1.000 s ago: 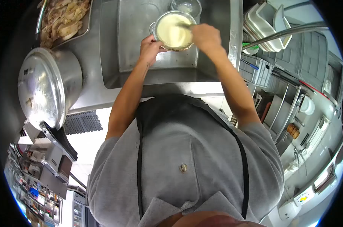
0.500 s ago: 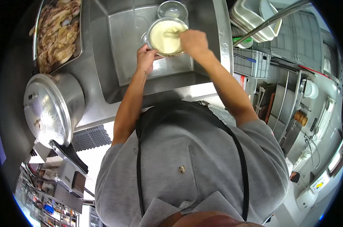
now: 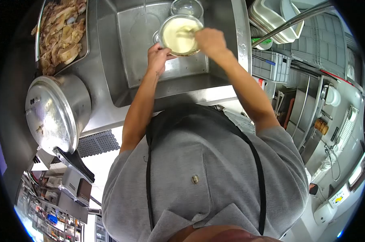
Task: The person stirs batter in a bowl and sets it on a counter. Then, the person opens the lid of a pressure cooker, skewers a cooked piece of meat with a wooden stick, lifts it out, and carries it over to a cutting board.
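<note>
A round metal bowl (image 3: 161, 35) of pale yellow, creamy liquid (image 3: 178, 39) is held over the steel sink (image 3: 138, 60). My left hand (image 3: 157, 59) grips the bowl's near left rim, thumb on top and fingers beneath. At the right rim, my right hand (image 3: 210, 40) is closed around a utensil (image 3: 185, 32) whose end dips into the liquid. Its kind cannot be made out, since the handle is hidden by my fist. Just beyond the bowl, a clear bowl (image 3: 187, 7) sits in the sink.
To the left, a metal tray (image 3: 87, 44) holds pieces of cooked meat with bones (image 3: 63, 36). A large pressure cooker (image 3: 55, 113) stands below it on the counter, its black handle jutting toward me. White plastic tubs (image 3: 271, 24) and a grey crate (image 3: 273, 66) are at the right.
Both hands and the bowl appear slightly farther up and right, along with a small shift of the whole view. The utensil stays in the liquid.
</note>
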A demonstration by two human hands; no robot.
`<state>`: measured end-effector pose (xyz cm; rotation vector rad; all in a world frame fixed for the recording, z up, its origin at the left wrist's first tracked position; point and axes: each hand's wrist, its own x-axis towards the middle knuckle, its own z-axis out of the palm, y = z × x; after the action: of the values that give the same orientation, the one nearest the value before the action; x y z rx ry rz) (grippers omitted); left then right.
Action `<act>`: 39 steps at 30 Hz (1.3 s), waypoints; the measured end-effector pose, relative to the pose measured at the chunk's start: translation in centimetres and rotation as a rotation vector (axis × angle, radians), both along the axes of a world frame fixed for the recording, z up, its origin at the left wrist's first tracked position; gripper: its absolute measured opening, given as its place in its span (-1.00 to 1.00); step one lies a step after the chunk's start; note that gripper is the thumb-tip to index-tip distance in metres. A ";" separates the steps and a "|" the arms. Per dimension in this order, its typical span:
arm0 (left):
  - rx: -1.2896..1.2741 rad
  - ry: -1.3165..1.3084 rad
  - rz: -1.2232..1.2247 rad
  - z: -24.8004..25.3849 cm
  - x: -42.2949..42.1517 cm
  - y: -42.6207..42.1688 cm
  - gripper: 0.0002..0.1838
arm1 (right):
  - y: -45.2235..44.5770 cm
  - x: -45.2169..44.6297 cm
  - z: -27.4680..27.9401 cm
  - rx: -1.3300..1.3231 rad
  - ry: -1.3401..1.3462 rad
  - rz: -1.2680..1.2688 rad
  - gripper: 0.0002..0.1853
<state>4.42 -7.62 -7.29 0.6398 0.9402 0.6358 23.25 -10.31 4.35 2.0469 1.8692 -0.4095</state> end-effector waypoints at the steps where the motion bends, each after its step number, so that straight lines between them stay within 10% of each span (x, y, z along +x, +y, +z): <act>1: -0.013 0.001 0.031 0.4 0.2 0.5 -0.79 | 0.3 -0.5 -0.5 -0.038 0.043 0.064 -0.81; 23: 0.004 0.078 0.189 0.9 -6.1 1.4 -0.88 | -4.7 3.6 3.4 0.289 0.262 -0.093 -0.58; 31: 0.039 0.135 0.283 2.6 -10.1 0.8 -0.81 | -2.8 6.2 -13.3 -0.001 0.372 -0.216 -0.55; 34: 0.023 0.172 0.350 3.8 -10.7 0.6 -0.81 | -0.8 3.1 -12.4 0.141 0.212 -0.105 -0.58; 39: 0.039 0.141 0.402 4.0 -10.4 0.3 -0.78 | 5.2 -4.9 -2.3 0.461 0.699 0.141 -0.59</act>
<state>-5.93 -7.33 -3.31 0.5377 1.2047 0.9769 18.37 -5.11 2.05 2.2050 2.7122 -0.7968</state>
